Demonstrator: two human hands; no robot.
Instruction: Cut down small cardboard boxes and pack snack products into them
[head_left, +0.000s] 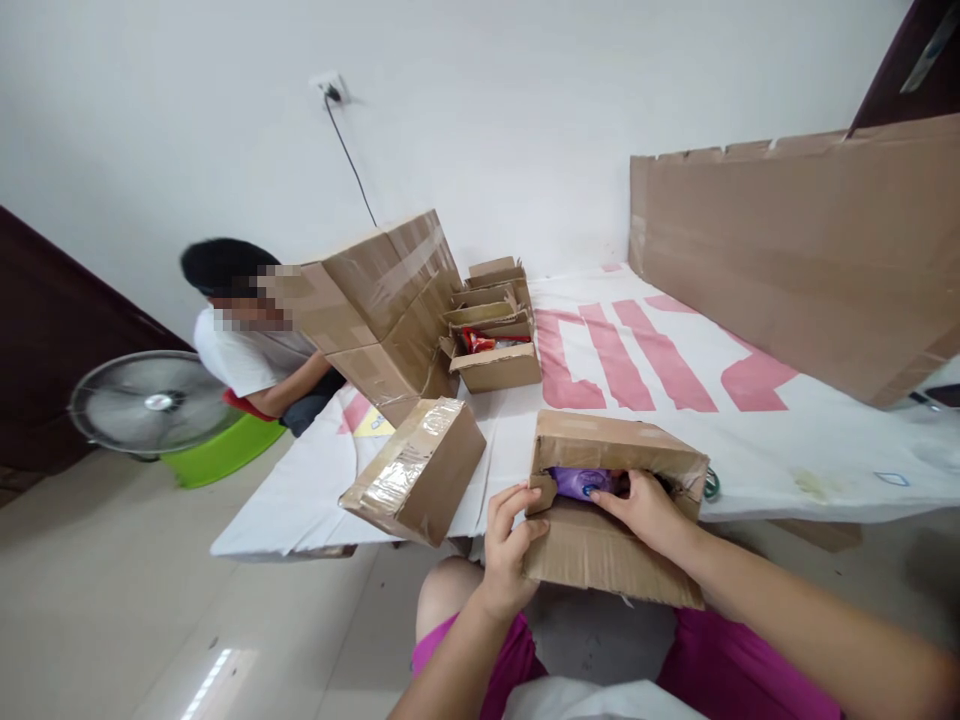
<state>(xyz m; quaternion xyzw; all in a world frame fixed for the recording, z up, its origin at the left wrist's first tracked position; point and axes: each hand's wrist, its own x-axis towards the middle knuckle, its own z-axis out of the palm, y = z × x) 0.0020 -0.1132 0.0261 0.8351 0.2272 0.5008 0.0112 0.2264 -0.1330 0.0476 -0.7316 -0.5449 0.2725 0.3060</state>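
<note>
An open cardboard box (pixel 607 555) lies at the table's near edge, its opening and lowered flap facing me. Inside, a shiny purple packet (pixel 576 483) shows in part; its far side is hidden by the box. My left hand (pixel 511 548) grips the box's left edge, fingers bent around the side flap. Reaching into the opening, my right hand (pixel 651 512) has its thumb and fingers closed on the packet's right end. Just left of my left hand, a taped cardboard box (pixel 427 470) rests tilted on the table.
Farther back, several open boxes (pixel 499 375) stand in a row, the nearest holding red packets. Stacked taped cartons (pixel 382 290) are at left, beside a seated person (pixel 247 350) and a fan (pixel 157 403). A large cardboard panel (pixel 795 250) stands right. White cloth (pixel 585 285) covers the table.
</note>
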